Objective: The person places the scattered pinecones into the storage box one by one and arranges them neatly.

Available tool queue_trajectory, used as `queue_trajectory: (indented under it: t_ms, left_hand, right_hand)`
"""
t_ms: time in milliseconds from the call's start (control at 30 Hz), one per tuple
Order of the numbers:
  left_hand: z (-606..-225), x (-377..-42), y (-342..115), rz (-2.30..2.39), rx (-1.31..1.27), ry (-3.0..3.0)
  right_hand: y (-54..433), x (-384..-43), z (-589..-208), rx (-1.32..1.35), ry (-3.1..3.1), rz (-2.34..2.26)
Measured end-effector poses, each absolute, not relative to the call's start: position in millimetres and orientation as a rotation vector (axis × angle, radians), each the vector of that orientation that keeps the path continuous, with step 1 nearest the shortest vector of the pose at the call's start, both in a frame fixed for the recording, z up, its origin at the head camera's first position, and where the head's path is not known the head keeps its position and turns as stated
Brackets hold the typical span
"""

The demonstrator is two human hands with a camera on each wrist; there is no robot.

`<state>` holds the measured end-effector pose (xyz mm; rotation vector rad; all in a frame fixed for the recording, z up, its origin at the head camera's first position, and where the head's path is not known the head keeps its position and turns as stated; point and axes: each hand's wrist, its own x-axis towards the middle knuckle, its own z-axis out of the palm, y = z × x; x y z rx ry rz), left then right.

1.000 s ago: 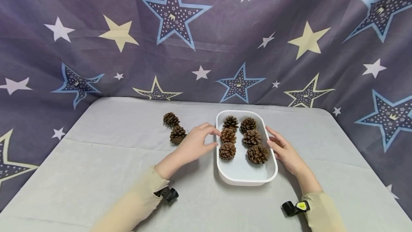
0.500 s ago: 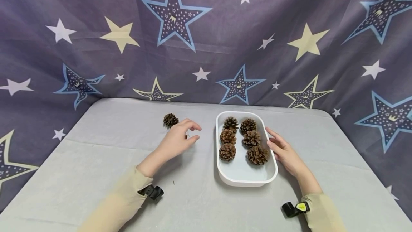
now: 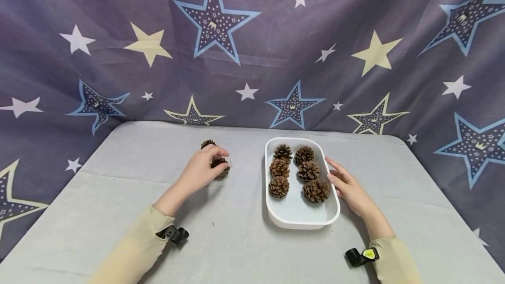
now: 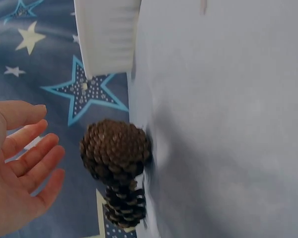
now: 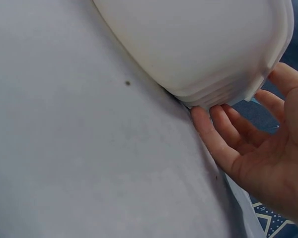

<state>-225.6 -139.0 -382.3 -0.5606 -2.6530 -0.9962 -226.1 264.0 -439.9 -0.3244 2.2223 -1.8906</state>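
Note:
My left hand (image 3: 198,166) hovers at the near pine cone (image 3: 220,168), thumb and fingers spread over it. In the left wrist view, a gap shows between the fingers and this brown pine cone (image 4: 116,148); behind it lies the second pine cone (image 4: 124,206). The hand partly covers the second cone (image 3: 207,143) in the head view. At the right side of a white rectangular tub (image 3: 301,225), my right hand (image 3: 349,185) rests its extended fingertips on the wall, thumb at the rim (image 5: 275,69).
Inside the tub, several pine cones stand in two rows, among them one at the front left (image 3: 278,186) and one at the front right (image 3: 316,190). A grey cloth (image 3: 236,253) covers the table. Behind it hangs a star-patterned curtain (image 3: 268,21).
My left hand has moved left, away from the tub's left rim, to the near loose pine cone. The right hand and the tub have stayed put.

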Motion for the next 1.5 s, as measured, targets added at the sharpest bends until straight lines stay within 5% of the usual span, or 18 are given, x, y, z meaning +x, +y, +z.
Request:
queue_trajectory:
  t_ms: [1000, 1500]
  left_hand:
    - [-405, -248, -155, -0.939, -0.220, -2.858]
    - [-403, -246, -147, -0.942, -0.314, -3.004]
  right_hand:
    - [264, -224, -440, -0.322, 2.226, -1.888]
    - [264, -226, -439, -0.303, 2.234, -1.887]
